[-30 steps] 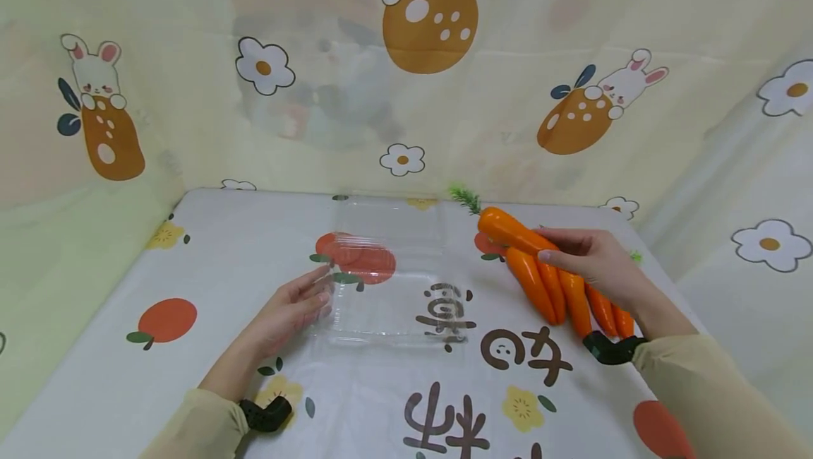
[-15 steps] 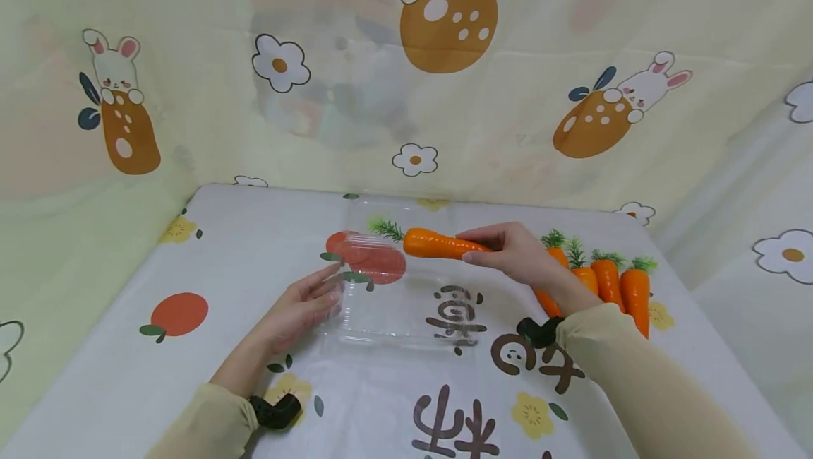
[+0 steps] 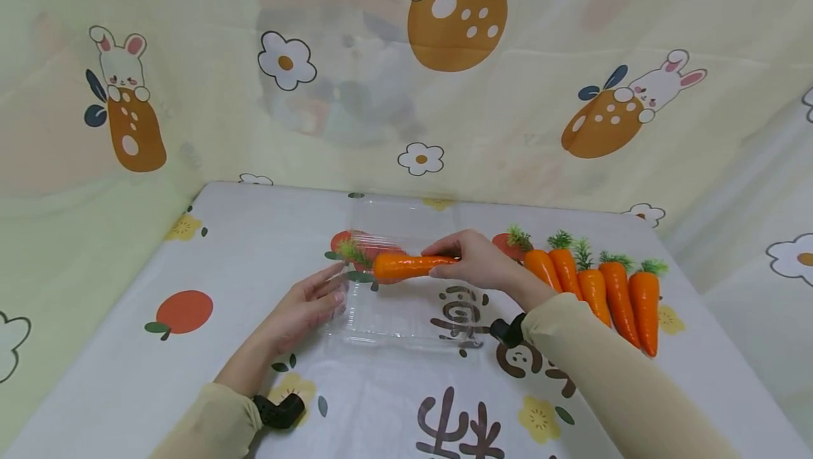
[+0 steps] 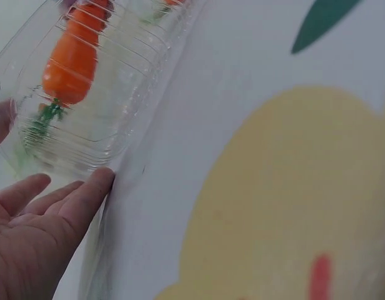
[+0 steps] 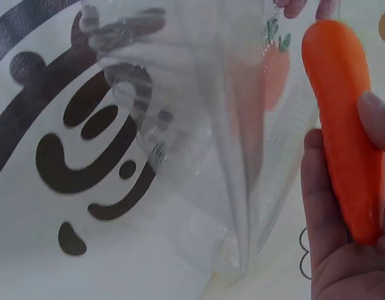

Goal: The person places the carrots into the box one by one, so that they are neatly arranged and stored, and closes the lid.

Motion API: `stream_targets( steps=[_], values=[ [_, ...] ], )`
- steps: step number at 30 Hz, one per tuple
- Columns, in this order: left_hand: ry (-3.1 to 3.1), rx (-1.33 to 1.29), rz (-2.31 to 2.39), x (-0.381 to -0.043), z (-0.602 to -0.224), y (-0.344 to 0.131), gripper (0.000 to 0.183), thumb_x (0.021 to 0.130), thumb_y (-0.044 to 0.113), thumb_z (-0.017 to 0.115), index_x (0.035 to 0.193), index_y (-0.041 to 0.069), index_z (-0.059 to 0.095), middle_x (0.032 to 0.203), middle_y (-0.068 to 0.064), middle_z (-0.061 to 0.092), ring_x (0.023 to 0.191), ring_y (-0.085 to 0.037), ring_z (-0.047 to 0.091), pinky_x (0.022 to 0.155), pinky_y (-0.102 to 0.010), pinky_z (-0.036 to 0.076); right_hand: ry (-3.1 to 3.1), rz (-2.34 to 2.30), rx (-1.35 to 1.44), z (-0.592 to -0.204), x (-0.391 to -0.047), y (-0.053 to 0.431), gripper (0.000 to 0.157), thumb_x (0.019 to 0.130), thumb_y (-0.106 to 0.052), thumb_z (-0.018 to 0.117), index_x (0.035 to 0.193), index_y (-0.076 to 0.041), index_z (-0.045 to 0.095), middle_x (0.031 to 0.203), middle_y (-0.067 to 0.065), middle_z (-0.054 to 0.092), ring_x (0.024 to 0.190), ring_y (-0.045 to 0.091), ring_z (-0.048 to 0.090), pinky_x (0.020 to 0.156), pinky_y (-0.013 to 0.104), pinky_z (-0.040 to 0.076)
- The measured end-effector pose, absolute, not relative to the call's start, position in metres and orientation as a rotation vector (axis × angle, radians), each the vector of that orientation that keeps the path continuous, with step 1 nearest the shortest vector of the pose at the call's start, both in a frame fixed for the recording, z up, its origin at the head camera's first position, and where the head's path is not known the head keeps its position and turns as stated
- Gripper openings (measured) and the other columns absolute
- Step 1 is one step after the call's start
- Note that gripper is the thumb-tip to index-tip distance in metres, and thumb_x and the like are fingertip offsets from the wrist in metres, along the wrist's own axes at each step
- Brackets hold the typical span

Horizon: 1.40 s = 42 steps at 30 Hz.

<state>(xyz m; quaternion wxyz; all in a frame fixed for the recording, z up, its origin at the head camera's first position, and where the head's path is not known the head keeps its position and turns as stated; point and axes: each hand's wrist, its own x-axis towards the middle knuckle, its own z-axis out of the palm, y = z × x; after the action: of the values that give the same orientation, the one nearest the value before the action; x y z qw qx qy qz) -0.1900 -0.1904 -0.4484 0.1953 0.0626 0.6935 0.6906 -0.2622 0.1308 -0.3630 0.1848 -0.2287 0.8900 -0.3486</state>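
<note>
A clear plastic clamshell box (image 3: pixel 406 321) lies with its lid raised toward the back of the table. At its left end, my left hand (image 3: pixel 303 314) touches the wall with fairly straight fingers; the left wrist view shows these fingers (image 4: pixel 95 181) against the ribbed end. My right hand (image 3: pixel 476 261) holds an orange toy carrot (image 3: pixel 403 266) by its narrow end, between thumb and fingers. This carrot lies sideways over the box's base, green top pointing left. In the right wrist view the carrot (image 5: pixel 342 125) rests along my fingers under the thumb.
Several more toy carrots (image 3: pixel 614 296) lie in a row at the right, green tops toward the back, partly behind my right forearm. A printed cloth covers the table (image 3: pixel 254 247), and a patterned curtain (image 3: pixel 343 127) hangs behind it.
My right hand has carried the carrot leftward from the row at the right and lowered it over the box. The left hand stays at the box's left end.
</note>
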Motion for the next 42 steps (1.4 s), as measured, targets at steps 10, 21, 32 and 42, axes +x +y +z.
stream_targets(
  steps=[10, 21, 32, 42],
  values=[
    [1.943, 0.179, 1.933, -0.191, -0.449, -0.19, 0.067, 0.106, 0.014, 0.053, 0.164, 0.008, 0.02, 0.168, -0.022, 0.024, 0.156, -0.039, 0.025, 0.117, -0.045, 0.039, 2.556, -0.892, -0.696, -0.367, -0.261, 0.139, 0.03, 0.095, -0.013, 0.072, 0.124, -0.004, 0.073, 0.117, 0.011, 0.074, 0.093, 0.018, 0.065, 0.091, 0.035, 0.059],
    [1.932, 0.205, 1.947, -0.19, -0.448, -0.192, 0.069, 0.106, 0.015, 0.055, 0.164, 0.006, 0.018, 0.168, -0.022, 0.022, 0.156, -0.039, 0.023, 0.116, -0.042, 0.039, 2.586, -0.797, -0.67, -0.373, -0.261, 0.123, 0.027, 0.094, -0.012, 0.073, 0.121, -0.007, 0.073, 0.115, 0.008, 0.073, 0.094, 0.02, 0.062, 0.092, 0.035, 0.058],
    [1.922, 0.177, 1.945, -0.189, -0.45, -0.189, 0.066, 0.107, 0.013, 0.053, 0.164, 0.007, 0.019, 0.168, -0.021, 0.023, 0.156, -0.038, 0.024, 0.116, -0.044, 0.038, 2.678, -0.219, -0.818, -0.373, -0.259, 0.094, 0.024, 0.088, -0.012, 0.08, 0.11, -0.008, 0.07, 0.096, 0.003, 0.071, 0.084, 0.018, 0.059, 0.086, 0.034, 0.057],
    [1.932, 0.168, 1.937, -0.19, -0.449, -0.189, 0.067, 0.107, 0.014, 0.053, 0.164, 0.009, 0.02, 0.168, -0.02, 0.023, 0.156, -0.038, 0.025, 0.116, -0.045, 0.038, 2.693, -0.09, -0.812, -0.375, -0.258, 0.094, 0.028, 0.091, -0.014, 0.078, 0.117, -0.006, 0.071, 0.107, 0.007, 0.074, 0.094, 0.021, 0.063, 0.092, 0.038, 0.058]
  ],
)
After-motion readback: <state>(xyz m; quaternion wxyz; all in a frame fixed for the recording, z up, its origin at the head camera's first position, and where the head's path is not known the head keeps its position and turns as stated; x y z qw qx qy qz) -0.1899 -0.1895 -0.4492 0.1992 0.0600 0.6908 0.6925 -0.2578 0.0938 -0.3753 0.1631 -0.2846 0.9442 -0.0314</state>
